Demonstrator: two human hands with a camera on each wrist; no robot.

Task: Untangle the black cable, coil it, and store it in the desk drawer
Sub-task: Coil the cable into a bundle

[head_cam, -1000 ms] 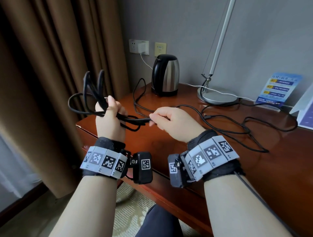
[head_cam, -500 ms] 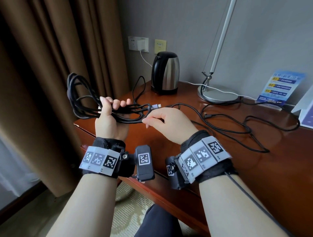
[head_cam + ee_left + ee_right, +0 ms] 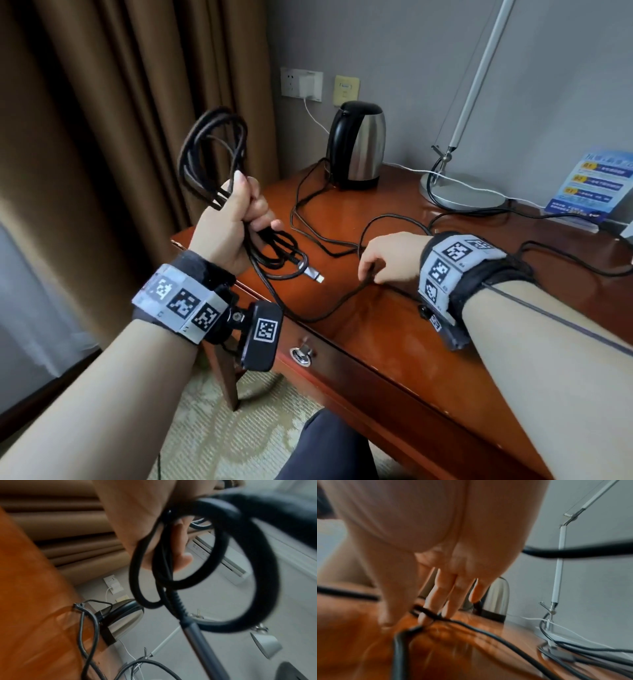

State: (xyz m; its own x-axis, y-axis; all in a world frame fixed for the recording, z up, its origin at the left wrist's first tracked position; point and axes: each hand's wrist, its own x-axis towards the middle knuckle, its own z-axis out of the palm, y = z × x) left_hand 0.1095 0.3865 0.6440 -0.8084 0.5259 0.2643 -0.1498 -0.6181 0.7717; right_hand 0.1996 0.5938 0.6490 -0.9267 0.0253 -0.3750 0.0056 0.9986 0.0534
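Observation:
My left hand point(image 3: 236, 219) grips a bundle of black cable point(image 3: 209, 147) loops, held upright above the desk's left corner. Loops stick up above the fist and hang below it. The cable's silver plug point(image 3: 313, 274) dangles just over the desk top. In the left wrist view the loops point(image 3: 214, 563) and the plug's ribbed collar pass in front of my curled fingers. A strand sags from the bundle along the desk to my right hand point(image 3: 373, 265), which pinches it low on the desk; the right wrist view shows my fingertips point(image 3: 426, 616) on that strand. The drawer point(image 3: 394, 394) with a metal knob point(image 3: 301, 354) is closed.
A black and steel kettle point(image 3: 358, 144) stands at the back of the wooden desk point(image 3: 376, 315), its cord trailing forward. A lamp base point(image 3: 459, 192), other black leads, a white charger cable and a blue leaflet point(image 3: 599, 185) lie to the right. Brown curtains hang on the left.
My left hand has turned the bundle from lying sideways to upright and lifted it. My right hand has moved right and down to the desk, drawing out a strand; the plug now hangs free.

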